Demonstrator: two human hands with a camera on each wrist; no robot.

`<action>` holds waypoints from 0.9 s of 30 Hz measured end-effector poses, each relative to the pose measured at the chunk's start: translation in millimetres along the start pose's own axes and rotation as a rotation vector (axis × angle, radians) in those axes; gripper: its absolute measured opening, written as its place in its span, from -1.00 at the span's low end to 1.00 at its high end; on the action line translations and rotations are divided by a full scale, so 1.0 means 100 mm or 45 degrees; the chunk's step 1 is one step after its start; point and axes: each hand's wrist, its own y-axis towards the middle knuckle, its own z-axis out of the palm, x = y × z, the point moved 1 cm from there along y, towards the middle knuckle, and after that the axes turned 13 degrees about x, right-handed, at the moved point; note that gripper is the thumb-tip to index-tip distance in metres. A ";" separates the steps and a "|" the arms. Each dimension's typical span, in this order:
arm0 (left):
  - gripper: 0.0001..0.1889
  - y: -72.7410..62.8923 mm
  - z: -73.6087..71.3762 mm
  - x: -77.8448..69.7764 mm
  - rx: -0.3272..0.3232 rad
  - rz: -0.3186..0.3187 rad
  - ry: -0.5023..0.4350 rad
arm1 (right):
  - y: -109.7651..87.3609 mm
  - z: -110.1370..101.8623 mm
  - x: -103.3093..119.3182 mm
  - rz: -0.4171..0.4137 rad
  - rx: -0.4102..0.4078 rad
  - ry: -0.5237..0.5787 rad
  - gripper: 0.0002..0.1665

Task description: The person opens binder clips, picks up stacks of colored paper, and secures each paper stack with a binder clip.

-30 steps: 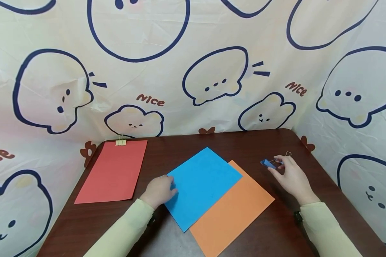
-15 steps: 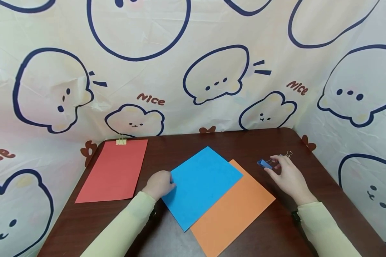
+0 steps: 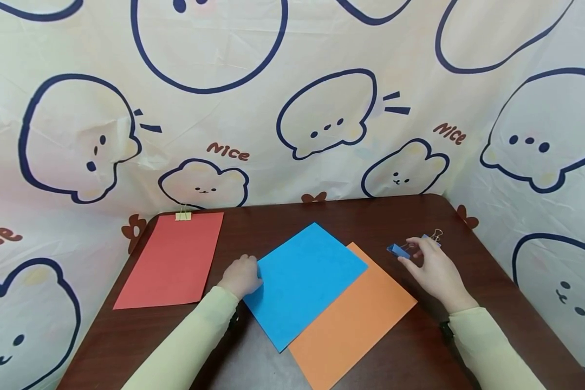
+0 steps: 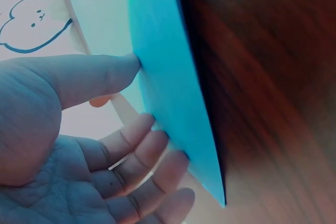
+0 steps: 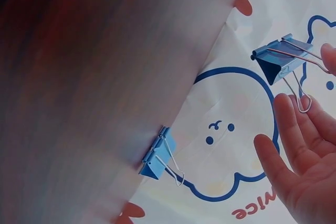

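Observation:
In the head view my left hand (image 3: 241, 278) is at the left corner of a blue sheet of paper (image 3: 311, 279). Its thumb and fingertips meet the edge of the blue sheet (image 4: 181, 87) in the left wrist view, pinching it. The blue sheet partly covers an orange sheet (image 3: 353, 319), both lying askew. My right hand (image 3: 433, 269) holds a blue binder clip (image 3: 398, 251) by its wire handles, thumb on one handle and fingers against the other, as the right wrist view shows of this binder clip (image 5: 281, 59). The clip's mouth faces left, apart from both sheets.
Just behind my right hand a second blue binder clip (image 5: 160, 153) rests on the dark wooden table (image 3: 283, 211). A red sheet (image 3: 173, 260) with a yellow binder clip (image 3: 182, 216) on its top edge lies at left. A patterned curtain (image 3: 263, 119) hangs around the table.
My right hand has shifted slightly left with the binder clip, uncovering more of the second clip. My left hand has drawn back up and left to the blue sheet's corner.

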 end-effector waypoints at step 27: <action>-0.47 -0.06 -0.04 0.01 -0.034 -0.086 0.029 | -0.01 0.03 0.05 0.014 0.029 0.012 -0.38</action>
